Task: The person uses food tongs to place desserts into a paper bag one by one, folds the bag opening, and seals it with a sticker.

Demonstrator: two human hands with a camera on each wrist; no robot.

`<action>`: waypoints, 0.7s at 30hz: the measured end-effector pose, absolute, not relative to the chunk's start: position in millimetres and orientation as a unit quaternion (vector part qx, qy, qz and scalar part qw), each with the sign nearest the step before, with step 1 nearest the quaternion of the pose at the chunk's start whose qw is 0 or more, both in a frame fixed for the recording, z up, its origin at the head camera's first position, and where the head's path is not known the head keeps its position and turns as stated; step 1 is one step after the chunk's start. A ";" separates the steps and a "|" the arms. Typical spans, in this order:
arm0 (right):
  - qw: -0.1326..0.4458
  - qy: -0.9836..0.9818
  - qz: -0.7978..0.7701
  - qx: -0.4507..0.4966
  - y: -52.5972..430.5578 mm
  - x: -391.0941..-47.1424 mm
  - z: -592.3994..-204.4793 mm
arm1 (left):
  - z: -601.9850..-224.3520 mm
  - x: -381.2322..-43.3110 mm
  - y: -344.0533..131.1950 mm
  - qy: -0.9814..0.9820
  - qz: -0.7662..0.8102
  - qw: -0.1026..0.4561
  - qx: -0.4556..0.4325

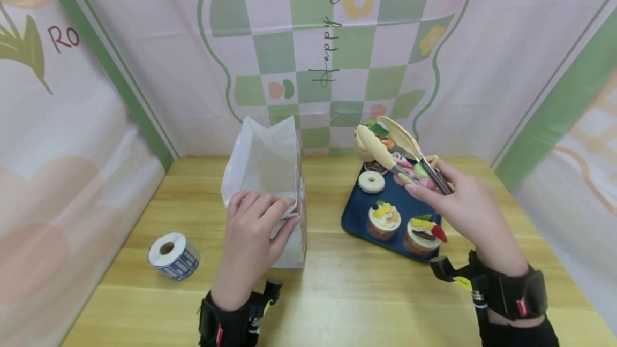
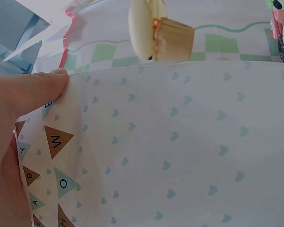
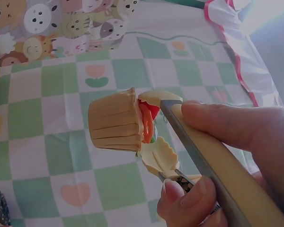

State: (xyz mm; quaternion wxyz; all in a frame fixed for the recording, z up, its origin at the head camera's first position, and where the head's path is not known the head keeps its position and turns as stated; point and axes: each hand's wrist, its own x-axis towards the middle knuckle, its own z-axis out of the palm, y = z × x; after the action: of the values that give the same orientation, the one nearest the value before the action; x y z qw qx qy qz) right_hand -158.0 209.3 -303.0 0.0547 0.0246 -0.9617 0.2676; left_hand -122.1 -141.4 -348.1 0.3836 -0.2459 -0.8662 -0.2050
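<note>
My left hand (image 1: 253, 232) pinches the near top edge of a white paper bag (image 1: 291, 255), which stands upright with its mouth open. Small hearts and lettered pennants are printed on the bag in the left wrist view. In my right hand (image 1: 474, 213) is a pair of tongs (image 3: 213, 165) with cream-coloured tips and metal arms. Between the tips the tongs hold a toy cupcake (image 3: 114, 120) in a tan pleated cup, tilted on its side with red and orange topping. The cupcake is in the air above the far end of a dark blue tray (image 1: 356, 213).
On the tray sit a white donut (image 1: 371, 182), a dark donut (image 1: 375, 167), two cream-topped dessert cups (image 1: 384, 222) and other toy sweets partly hidden behind the tongs. A label roll (image 1: 174, 256) stands on the table's left. A printed cloth (image 1: 270, 52) hangs behind.
</note>
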 end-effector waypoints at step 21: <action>0.119 -0.952 0.269 0.088 168.9 -143.3 -272.9 | -348.4 -122.9 -141.1 -0.863 -0.202 0.391 -0.249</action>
State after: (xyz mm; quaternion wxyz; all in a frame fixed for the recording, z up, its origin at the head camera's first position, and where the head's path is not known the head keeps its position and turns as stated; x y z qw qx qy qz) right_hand -143.3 168.9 -272.9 0.1191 0.0882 -0.9518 0.2687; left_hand -122.9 -141.1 -348.4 0.3910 -0.2491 -0.8628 -0.2018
